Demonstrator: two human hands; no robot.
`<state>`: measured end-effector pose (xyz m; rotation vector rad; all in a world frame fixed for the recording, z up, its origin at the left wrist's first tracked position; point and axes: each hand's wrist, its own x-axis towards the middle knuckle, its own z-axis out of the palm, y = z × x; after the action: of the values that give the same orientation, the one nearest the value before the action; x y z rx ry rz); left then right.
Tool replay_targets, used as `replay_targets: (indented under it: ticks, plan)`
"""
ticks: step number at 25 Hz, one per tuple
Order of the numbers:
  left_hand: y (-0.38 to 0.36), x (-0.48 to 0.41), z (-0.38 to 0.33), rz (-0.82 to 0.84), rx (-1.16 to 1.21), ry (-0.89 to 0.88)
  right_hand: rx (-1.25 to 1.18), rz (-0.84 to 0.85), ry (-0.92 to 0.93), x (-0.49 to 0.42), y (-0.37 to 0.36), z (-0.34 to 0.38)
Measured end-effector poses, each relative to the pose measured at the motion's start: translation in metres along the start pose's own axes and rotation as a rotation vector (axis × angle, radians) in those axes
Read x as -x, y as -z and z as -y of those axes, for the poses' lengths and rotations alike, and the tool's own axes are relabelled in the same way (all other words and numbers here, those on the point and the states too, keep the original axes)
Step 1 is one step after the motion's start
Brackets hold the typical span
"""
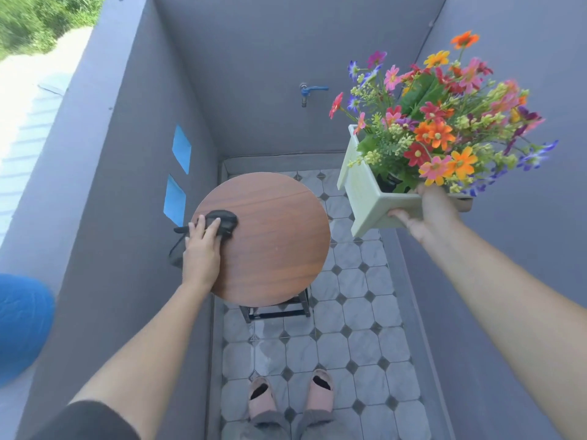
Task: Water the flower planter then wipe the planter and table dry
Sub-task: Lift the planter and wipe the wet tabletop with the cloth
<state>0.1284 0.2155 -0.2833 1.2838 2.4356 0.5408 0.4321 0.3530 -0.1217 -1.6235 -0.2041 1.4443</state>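
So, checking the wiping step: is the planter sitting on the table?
No, the right hand holds the planter in the air beside the table.

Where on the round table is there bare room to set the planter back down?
The table is bare across its centre, right side, far edge and near edge. Only the left edge is taken, where the left hand presses the dark cloth. The right hand holds the planter up, off to the table's right.
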Motion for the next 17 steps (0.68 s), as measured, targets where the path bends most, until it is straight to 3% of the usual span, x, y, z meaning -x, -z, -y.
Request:
replay_targets:
  ticks: [3,7,10,13,17]
  plan:
    - [-0.016,-0.018,-0.044,0.033,-0.009,-0.11,0.009,0.011,0.007,0.001,0.0,-0.001]
    - [-0.063,0.041,-0.088,0.216,-0.04,-0.567,0.002,0.022,0.011,0.006,-0.007,0.002]
    - [-0.061,0.085,-0.06,0.23,-0.054,-0.784,0.012,0.037,0.007,0.004,-0.012,0.007]
    - [-0.033,0.084,-0.011,0.177,-0.055,-0.635,0.017,0.042,-0.015,-0.003,-0.014,0.005]
    - [0.0,0.026,0.006,0.03,-0.017,-0.152,0.024,0.074,-0.03,-0.011,-0.018,0.009]
